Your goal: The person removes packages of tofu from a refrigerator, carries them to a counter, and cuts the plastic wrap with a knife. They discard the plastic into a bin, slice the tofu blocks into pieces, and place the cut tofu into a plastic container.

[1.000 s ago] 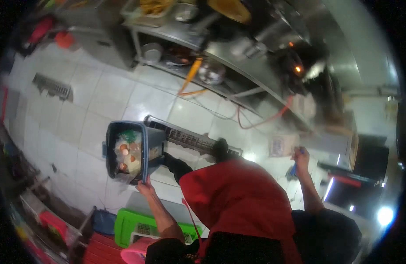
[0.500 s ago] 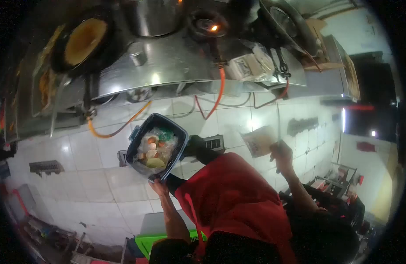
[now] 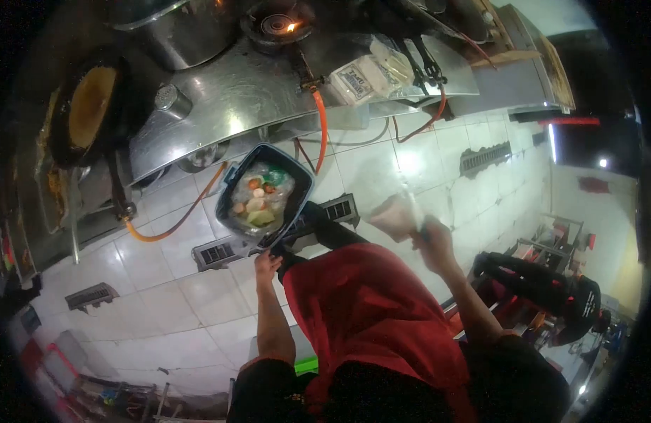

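My left hand is closed at the near rim of a dark blue bin, seeming to pinch its edge. Inside the bin lie a clear plastic bag, eggshells and something green. On the right, my right hand is wrapped round the dark handle of a utensil, whose long pale part is smeared by motion. A pale brownish packet or sheet hangs beside that hand, blurred; how it is held is unclear.
Ahead runs a steel counter with a pan, a large pot, a metal shaker, a lit burner and a white packet. Orange hoses hang below. Floor drains lie underfoot; a person in black is at right.
The bin has shifted up and slightly right in view, nearer the counter edge. My right hand and the pale sheet have moved left. The whole view has turned somewhat.
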A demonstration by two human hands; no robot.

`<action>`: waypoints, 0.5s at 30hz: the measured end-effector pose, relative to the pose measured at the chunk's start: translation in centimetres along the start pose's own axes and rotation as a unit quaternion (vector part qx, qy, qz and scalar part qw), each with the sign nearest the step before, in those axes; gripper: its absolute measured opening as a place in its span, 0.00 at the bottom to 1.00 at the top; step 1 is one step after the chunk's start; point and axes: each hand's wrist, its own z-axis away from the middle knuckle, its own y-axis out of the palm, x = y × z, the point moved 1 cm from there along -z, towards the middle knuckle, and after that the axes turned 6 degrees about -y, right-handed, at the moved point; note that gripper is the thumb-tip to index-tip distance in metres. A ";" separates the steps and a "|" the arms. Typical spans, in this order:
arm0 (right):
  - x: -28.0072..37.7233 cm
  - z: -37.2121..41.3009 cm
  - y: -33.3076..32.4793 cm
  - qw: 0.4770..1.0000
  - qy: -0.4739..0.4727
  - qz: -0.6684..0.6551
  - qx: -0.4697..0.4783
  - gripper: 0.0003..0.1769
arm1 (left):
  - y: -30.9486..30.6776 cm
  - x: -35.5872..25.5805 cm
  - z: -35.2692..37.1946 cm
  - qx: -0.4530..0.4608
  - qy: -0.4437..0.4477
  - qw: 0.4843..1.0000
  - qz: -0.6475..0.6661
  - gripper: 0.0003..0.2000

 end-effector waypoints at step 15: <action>13.7 1.5 10.8 0.940 -0.307 -0.110 0.096 0.11 | 19.6 -11.4 36.1 0.090 0.457 0.615 -0.636 0.17</action>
